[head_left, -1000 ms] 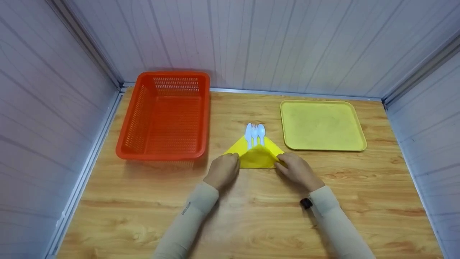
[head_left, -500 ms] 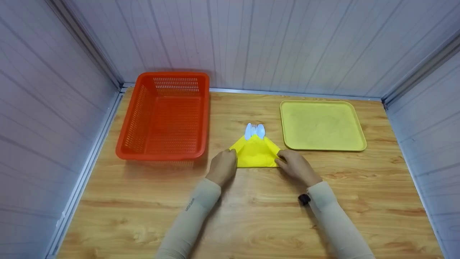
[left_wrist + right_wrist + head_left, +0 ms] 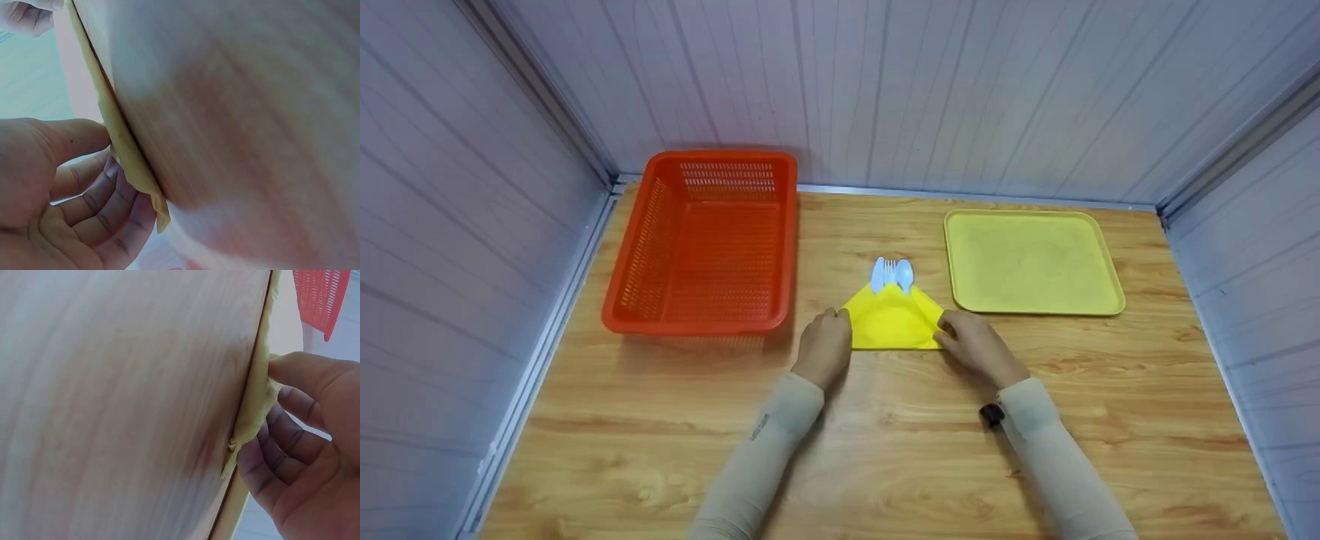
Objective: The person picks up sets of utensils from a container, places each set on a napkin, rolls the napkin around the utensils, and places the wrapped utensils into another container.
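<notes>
A yellow napkin lies folded on the table, its upper flap covering the lower ends of a white plastic knife, fork and spoon. Their heads stick out side by side at the far edge; the handles are hidden. My left hand pinches the napkin's left side, thumb and curled fingers at its edge in the left wrist view. On the opposite side, my right hand pinches the right corner, where the cloth bunches in the right wrist view.
An orange-red slotted basket stands at the back left. At the back right lies a flat yellow tray. Pale panel walls enclose the wooden table at the back and sides.
The napkin's upper flap has moved away from me over the cutlery, covering the handles. Both hands have shifted slightly forward, the left one a little outward along the edge.
</notes>
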A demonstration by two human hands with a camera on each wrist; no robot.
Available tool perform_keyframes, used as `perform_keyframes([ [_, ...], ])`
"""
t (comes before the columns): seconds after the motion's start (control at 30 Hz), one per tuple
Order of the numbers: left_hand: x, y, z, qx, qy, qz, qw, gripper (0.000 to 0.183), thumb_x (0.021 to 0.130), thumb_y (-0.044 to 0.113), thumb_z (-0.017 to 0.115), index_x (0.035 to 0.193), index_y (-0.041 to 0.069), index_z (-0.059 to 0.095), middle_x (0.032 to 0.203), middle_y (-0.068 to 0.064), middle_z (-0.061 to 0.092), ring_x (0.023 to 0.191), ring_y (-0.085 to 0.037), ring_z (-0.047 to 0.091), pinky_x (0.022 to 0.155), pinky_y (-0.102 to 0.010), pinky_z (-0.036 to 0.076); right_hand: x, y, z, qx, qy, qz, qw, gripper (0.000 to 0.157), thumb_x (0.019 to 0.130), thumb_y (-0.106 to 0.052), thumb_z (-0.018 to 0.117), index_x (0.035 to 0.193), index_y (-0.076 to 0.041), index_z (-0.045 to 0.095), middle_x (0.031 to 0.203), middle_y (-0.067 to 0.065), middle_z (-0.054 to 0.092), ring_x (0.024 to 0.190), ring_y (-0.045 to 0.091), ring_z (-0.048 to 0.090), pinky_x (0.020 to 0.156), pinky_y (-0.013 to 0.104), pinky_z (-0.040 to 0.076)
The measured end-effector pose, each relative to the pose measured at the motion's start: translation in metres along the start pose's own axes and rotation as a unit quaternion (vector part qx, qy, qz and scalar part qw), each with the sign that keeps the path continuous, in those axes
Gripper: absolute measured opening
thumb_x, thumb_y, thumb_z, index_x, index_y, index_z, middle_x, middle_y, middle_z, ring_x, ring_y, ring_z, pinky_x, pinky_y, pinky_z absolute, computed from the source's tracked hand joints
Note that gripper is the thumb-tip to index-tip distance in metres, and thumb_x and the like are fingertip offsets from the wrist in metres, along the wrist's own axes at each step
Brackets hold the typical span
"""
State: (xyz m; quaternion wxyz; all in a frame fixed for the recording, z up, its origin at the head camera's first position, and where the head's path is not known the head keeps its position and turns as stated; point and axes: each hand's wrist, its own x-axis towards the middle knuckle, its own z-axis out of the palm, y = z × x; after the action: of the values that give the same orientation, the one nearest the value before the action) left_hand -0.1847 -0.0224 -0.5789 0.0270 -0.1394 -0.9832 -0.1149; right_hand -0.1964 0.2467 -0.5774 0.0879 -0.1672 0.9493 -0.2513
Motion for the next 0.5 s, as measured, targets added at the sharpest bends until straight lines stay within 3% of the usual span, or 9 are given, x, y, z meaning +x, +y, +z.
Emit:
perform_keyframes([
  [0.13, -0.001, 0.001, 0.0, 0.0, 0.003, -0.008, 1.0, 0.012, 0.094, -0.006, 0.056, 0.1, -0.005, 0.066, 0.083, -0.016, 0.06, 0.072, -0.03, 0.062, 0.062, -0.042, 0.055, 0.0, -0.001, 0.001, 0.0, 0.005, 0.004, 1.0, 0.013, 0.097, -0.016, 0.066, 0.097, -0.003, 0.064, 0.082, 0.004, 0.055, 0.072, 0.021, 0.049, 0.066, 0.038, 0.044],
  [0.5, -0.012, 0.011, -0.004, 0.057, 0.061, 0.012, 0.9964, 0.008, 0.092, -0.006, 0.06, 0.095, -0.002, 0.066, 0.087, -0.016, 0.057, 0.076, -0.03, 0.059, 0.06, -0.038, 0.052, -0.002, -0.002, 0.002, -0.013, 0.024, 0.002, 1.0, 0.016, 0.096, -0.016, 0.068, 0.098, -0.001, 0.064, 0.08, 0.005, 0.054, 0.071, 0.021, 0.049, 0.064, 0.037, 0.044],
])
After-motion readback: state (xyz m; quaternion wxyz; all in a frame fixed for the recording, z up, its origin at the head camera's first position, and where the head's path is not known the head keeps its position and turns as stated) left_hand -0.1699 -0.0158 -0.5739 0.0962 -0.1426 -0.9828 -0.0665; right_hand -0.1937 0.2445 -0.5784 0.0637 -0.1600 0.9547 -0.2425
